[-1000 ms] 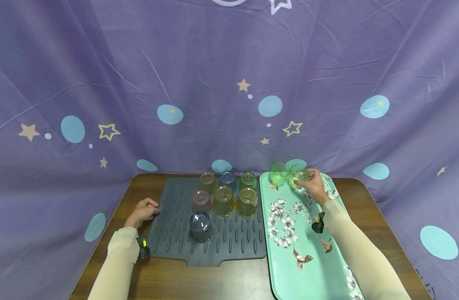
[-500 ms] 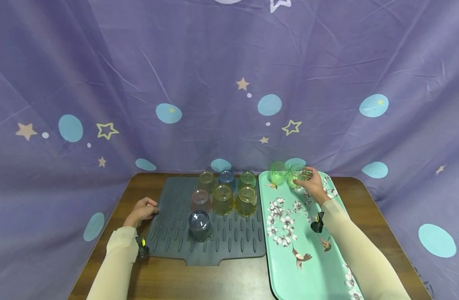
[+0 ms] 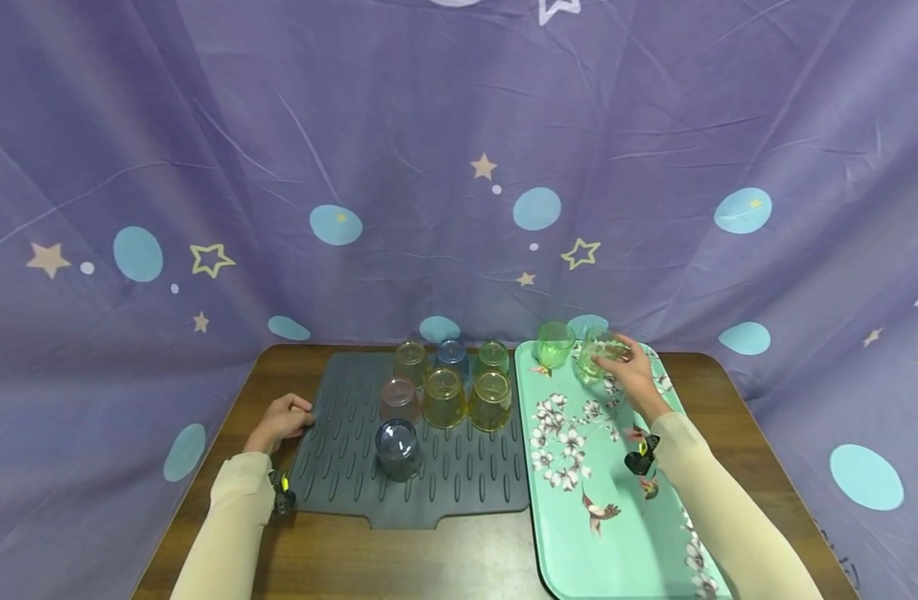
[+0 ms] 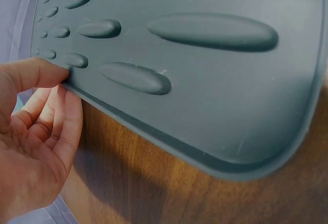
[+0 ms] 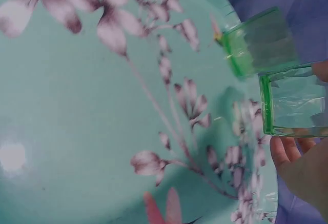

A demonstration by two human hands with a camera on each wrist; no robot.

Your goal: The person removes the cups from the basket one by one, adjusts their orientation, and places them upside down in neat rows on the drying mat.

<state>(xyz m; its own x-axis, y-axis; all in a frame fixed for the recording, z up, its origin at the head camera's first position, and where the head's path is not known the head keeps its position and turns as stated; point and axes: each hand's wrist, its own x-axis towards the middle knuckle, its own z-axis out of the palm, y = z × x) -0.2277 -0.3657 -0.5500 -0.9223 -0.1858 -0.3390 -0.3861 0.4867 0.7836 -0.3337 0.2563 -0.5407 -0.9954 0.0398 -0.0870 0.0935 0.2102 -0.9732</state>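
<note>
My left hand (image 3: 281, 421) pinches the left edge of a dark grey drying mat (image 3: 331, 483); in the left wrist view the thumb lies on top and the fingers lie under the rim. At the back of the mint flowered tray (image 3: 639, 550), my right hand (image 3: 633, 377) grips a clear green glass (image 5: 294, 103) between thumb and fingers. This glass hangs close over the tray, its base toward the tray in the right wrist view. Just left of it a second green glass (image 3: 554, 346) stands upright on the tray.
Several upturned coloured glasses stand on the mat: a dark blue-grey glass (image 3: 398, 452) in front, a pink glass (image 3: 400, 402), yellow glasses (image 3: 444, 400) and a blue glass (image 3: 453, 360) behind. The wooden table (image 3: 331, 558) ends at a purple curtain (image 3: 428, 192).
My right hand has shifted a little rightward with the green glass, opening a gap to the other green one. My left hand keeps its grip on the mat.
</note>
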